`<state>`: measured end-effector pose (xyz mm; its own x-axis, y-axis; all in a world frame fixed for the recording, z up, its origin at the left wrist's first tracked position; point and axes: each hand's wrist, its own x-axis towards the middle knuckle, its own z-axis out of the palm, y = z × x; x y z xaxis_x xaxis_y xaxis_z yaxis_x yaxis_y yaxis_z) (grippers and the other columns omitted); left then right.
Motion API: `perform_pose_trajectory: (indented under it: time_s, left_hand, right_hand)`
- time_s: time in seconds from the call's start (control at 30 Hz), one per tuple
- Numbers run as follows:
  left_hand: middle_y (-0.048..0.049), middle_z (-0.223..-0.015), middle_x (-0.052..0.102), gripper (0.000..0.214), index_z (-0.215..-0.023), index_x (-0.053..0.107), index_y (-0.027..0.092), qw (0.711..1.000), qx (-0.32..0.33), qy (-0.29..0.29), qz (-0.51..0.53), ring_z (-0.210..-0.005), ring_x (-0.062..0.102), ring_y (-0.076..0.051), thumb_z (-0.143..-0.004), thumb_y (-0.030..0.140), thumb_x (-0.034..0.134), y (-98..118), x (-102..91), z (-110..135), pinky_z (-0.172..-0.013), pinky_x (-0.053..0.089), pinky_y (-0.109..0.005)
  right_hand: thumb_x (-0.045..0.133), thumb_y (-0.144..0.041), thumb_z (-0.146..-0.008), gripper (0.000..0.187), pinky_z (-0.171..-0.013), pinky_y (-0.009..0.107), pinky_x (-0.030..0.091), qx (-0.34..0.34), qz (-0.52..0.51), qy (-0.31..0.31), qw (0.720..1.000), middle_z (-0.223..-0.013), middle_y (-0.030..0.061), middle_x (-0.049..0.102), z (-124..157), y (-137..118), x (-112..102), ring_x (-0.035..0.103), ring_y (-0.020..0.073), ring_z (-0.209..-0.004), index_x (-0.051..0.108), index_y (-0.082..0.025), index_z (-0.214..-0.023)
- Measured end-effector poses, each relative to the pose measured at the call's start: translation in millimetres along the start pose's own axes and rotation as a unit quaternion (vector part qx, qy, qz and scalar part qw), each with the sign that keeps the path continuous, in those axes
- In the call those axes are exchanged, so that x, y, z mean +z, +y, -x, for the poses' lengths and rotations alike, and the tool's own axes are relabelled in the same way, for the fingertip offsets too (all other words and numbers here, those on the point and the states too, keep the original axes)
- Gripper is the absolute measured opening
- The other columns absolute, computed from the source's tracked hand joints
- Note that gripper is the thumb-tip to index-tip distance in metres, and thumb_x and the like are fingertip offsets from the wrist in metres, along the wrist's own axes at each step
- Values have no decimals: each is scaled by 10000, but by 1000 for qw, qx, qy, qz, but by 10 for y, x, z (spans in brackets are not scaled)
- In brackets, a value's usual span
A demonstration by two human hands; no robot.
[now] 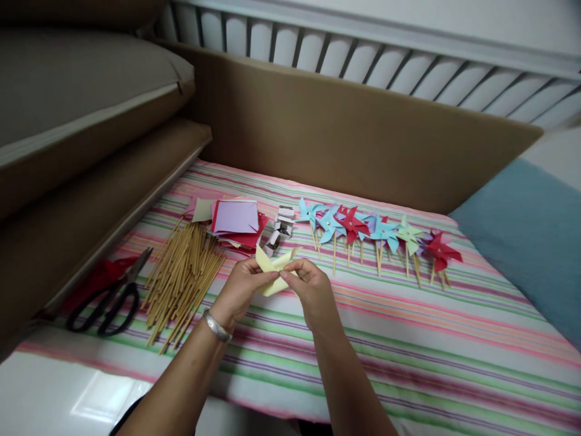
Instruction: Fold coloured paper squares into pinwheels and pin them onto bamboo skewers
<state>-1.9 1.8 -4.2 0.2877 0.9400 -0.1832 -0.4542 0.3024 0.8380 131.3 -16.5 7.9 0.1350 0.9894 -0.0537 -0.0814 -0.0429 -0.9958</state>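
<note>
A pale yellow paper pinwheel point(273, 286), its corners folded toward the middle, is held up over the striped cloth. My left hand point(245, 287) grips its left side, thumb pressed near the centre. From the right, my right hand point(306, 284) pinches the paper with thumb and fingers close to the same spot. Whatever lies under the fingertips is hidden. Just behind the hands are a stack of coloured paper squares point(236, 217) and a small open box with grey and black parts point(282, 224). Wooden sticks point(181, 278) lie piled left of my left hand.
Finished pinwheels point(351, 224) on sticks lie in a row at the back right. Black-handled scissors point(113, 300) rest at the left beside a red bag point(100, 278). A brown board point(318, 121) stands behind the striped cloth point(408, 357); stacked cushions point(91, 103) rise at left.
</note>
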Motion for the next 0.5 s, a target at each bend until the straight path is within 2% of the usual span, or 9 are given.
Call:
perform_pose_trajectory:
  time_s: [0.23,0.33,0.43,0.5]
  left_hand:
    - [-31,-720,702,249,-779,723,130,1000,-13,-22,13,-615,595,-115,-561,229,794,23,37,14,-624,432,-227]
    - [-32,-725,699,240,-782,717,123,1000,0,1,16,-624,596,-115,-570,214,783,76,23,28,-630,435,-229]
    - [-25,-732,693,209,-783,709,129,999,42,28,1,-646,595,-115,-594,199,763,234,30,115,-648,439,-232]
    - [-10,-713,678,170,-766,700,138,997,71,29,-19,-643,584,-108,-613,192,749,380,68,226,-637,434,-224]
  right_hand:
    - [669,-251,-682,238,-681,297,484,-35,18,-13,999,-787,14,674,62,-50,33,624,176,-742,544,-214,-881]
    - [657,-289,-707,322,-719,329,487,-62,36,-11,997,-779,16,682,99,-127,29,632,179,-736,568,-217,-1008]
    - [644,-331,-732,327,-769,343,487,-103,44,45,993,-857,46,702,76,-134,0,640,202,-853,592,-209,-1031]
    - [616,-364,-761,301,-751,353,500,-122,60,80,988,-866,55,707,33,-65,-10,648,211,-857,607,-202,-1015]
